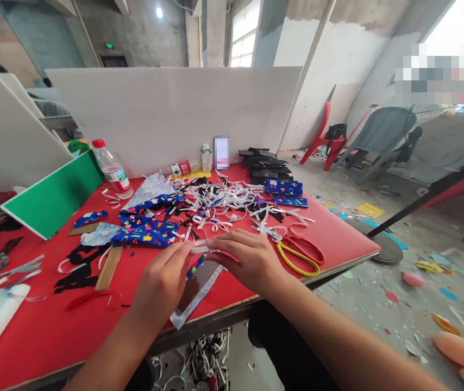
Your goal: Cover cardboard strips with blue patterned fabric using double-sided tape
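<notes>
Near the front edge of a red table [232,296], my left hand [164,274] and my right hand [248,258] meet over a small piece of work. Fingertips of both hands pinch a white strip [200,247]. Blue patterned fabric [195,266] hangs just below it, partly hidden by my fingers. Under my hands lies a dark flat piece with a pale blue fabric edge [199,298]. Scissors with red and yellow handles [301,255] rest to the right of my right hand. Beyond my hands is folded blue patterned fabric [146,233].
White and black scraps [232,198] are heaped mid-table. Behind them stand a bottle [113,171], a small carton [206,158] and a phone [221,153]. A green board [55,195] leans at left. Black pieces [264,163] are stacked at the back right.
</notes>
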The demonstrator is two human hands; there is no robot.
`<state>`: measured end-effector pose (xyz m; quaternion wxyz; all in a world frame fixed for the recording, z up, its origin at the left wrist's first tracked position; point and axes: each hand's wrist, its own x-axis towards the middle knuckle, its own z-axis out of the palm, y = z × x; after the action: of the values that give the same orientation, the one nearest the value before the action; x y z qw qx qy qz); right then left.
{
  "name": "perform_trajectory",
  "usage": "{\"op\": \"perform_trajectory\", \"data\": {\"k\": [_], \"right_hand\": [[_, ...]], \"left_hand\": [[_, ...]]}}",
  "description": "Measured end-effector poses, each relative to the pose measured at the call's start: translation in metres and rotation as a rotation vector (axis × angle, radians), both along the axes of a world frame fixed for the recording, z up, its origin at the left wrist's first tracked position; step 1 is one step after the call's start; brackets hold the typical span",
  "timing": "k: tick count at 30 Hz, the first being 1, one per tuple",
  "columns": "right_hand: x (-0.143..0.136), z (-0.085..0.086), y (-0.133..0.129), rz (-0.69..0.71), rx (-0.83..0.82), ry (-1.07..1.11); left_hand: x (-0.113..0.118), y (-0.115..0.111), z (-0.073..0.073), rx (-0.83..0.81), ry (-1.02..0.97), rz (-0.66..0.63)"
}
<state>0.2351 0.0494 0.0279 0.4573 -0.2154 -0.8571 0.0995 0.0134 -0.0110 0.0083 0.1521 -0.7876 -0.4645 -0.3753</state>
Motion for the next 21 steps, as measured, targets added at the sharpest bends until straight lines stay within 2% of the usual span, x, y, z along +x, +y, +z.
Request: {"op": "perform_trajectory", "data": {"k": [6, 10, 14, 21], "right_hand": [[0.006, -0.007, -0.001, 0.055, -0.11, 0.041], [0.012, -0.008, 0.0, 0.045, -0.155, 0.051], [0.019, -0.006, -0.002, 0.043, -0.215, 0.083], [0.024, -0.003, -0.005, 0.034, -0.298, 0.118]], "left_hand": [[0.002, 0.0, -0.003, 0.052, 0.19, -0.005], [0.01, 0.003, 0.0, 0.071, 0.211, 0.002], [0.016, 0.005, -0.001, 0.027, 0.116, -0.009], [0.021, 0.006, -0.001, -0.195, -0.238, -0.018]]}}
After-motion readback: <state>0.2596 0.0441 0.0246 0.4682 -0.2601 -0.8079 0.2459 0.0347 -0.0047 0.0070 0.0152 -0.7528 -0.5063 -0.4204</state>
